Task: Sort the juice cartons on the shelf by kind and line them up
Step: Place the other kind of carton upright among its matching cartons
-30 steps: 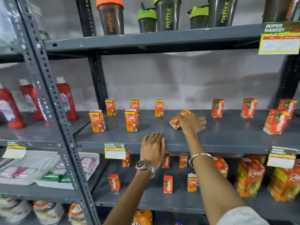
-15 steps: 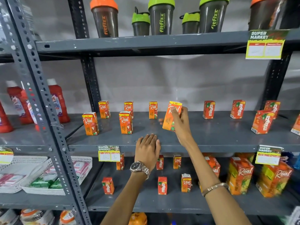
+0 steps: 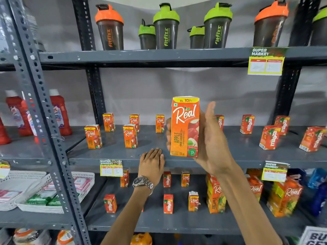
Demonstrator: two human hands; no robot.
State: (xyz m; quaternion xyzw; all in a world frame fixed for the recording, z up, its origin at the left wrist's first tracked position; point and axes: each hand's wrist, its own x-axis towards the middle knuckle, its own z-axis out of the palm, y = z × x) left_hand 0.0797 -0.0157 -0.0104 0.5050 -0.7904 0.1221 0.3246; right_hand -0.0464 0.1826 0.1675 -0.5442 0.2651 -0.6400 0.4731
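Observation:
My right hand (image 3: 213,144) holds an orange Real apple juice carton (image 3: 184,127) upright, close to the camera, in front of the middle shelf (image 3: 177,160). My left hand (image 3: 151,164) lies flat on that shelf's front edge, a watch on its wrist. On the shelf's left half stand several small Real cartons (image 3: 130,136). On its right half stand several red Maaza cartons (image 3: 269,137), some tilted. One Maaza carton (image 3: 220,122) is partly hidden behind my right hand.
The lower shelf (image 3: 159,225) holds mixed small Maaza and Real cartons and big Real packs (image 3: 215,195) at right. Shaker bottles (image 3: 165,27) stand on the top shelf. Red bottles (image 3: 59,114) and white baskets (image 3: 53,207) fill the left rack. A perforated upright post (image 3: 44,121) stands at left.
My right hand picked a tipped Real carton off the middle shelf and raised it upright toward the camera. My left hand stayed on the shelf edge.

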